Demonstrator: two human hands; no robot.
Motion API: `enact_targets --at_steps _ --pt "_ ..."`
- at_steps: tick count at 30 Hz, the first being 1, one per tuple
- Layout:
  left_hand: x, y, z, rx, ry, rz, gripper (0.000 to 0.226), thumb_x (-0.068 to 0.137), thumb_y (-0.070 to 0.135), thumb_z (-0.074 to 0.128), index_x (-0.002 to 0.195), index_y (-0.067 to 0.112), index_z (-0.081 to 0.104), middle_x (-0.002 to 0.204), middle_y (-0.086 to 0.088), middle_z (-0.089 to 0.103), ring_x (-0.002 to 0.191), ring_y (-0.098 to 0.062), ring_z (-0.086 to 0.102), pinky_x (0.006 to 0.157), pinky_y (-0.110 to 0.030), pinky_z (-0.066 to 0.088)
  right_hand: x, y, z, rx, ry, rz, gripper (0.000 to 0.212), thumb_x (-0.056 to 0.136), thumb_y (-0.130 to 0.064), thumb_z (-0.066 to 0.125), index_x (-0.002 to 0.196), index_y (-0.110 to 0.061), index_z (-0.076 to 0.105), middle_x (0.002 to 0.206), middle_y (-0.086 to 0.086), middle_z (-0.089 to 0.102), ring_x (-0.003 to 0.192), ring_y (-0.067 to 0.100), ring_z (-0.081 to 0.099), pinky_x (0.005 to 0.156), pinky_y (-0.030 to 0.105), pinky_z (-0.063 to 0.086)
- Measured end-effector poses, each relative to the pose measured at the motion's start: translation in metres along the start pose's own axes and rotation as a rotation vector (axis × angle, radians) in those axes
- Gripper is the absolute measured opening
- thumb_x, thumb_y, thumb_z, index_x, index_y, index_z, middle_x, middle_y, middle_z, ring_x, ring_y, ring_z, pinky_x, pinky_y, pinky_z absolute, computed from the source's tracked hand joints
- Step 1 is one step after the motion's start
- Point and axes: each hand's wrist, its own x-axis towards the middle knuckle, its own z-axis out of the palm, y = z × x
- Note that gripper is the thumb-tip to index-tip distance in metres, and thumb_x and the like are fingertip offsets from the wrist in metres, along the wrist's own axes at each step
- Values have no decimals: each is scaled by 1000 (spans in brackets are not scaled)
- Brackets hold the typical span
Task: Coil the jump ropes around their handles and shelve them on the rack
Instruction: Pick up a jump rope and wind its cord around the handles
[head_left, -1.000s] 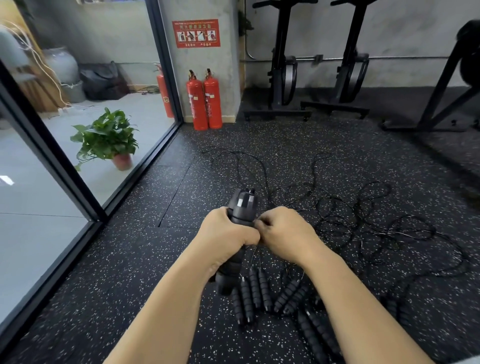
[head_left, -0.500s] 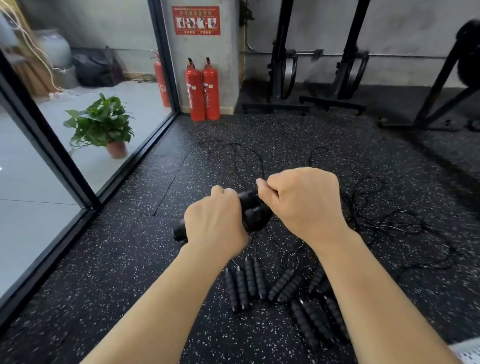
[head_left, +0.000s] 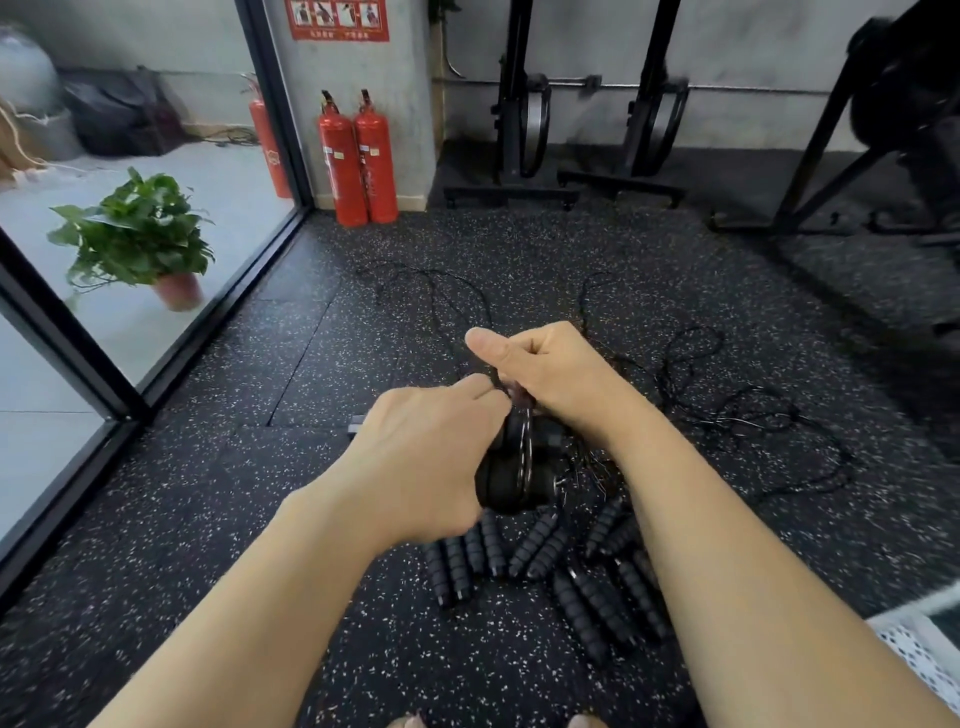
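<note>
Jump rope handles (head_left: 511, 480), black pair held side by side, sit mid-frame above the floor, gripped in the left hand (head_left: 426, 457) with fingers curled round them; only the near ends stick out past the palm. Thin cord (head_left: 528, 447) loops over the handles in at least one visible turn. Right hand (head_left: 553, 369) is just above and behind, touching the left hand at the knuckles, fingers curled into a fist with thumb pointing left, pinching the cord where it leaves the handles; the bit inside the fist is mostly hidden. Below the hands, spare handles (head_left: 597, 597), ribbed black foam, lie in a rough fan on the floor, some touching each other, count unclear. Loose ropes (head_left: 727, 415), thin black, lie tangled on the floor beyond and to the right of the hands, some strands running back toward the wall. Floor (head_left: 234, 519) is black rubber matting with white flecks. Far side: two red fire extinguishers (head_left: 358, 161) stand upright against a grey pillar, with a red sign (head_left: 337, 21) above them. Left is a glass wall with black frame (head_left: 67, 338); a potted plant (head_left: 137, 234) and a third extinguisher (head_left: 270, 150) stand behind it. Black gym equipment frames (head_left: 524, 130) stand along the back wall. White mesh item (head_left: 924, 654) sits at the lower right edge, cut off.
</note>
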Motion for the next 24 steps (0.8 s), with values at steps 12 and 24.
enact_targets --at_steps 12,24 --pt "3 -15 -10 -244 94 -406 26 70 35 67 82 28 45 79 12 54 71 -11 55 61 -27 42 0 26 34 51 3 336 36 95 2 44 63 -14 45 57 -1 42 50 11 36 48 22 33" --pt "1 -53 6 -262 131 -814 21 78 33 61 72 18 48 72 3 57 68 -25 57 54 -26 34 -15 7 56 -621 126 39 56 97 -41 45 51 -12 34 47 0 38 50 23 39 48 33 27"
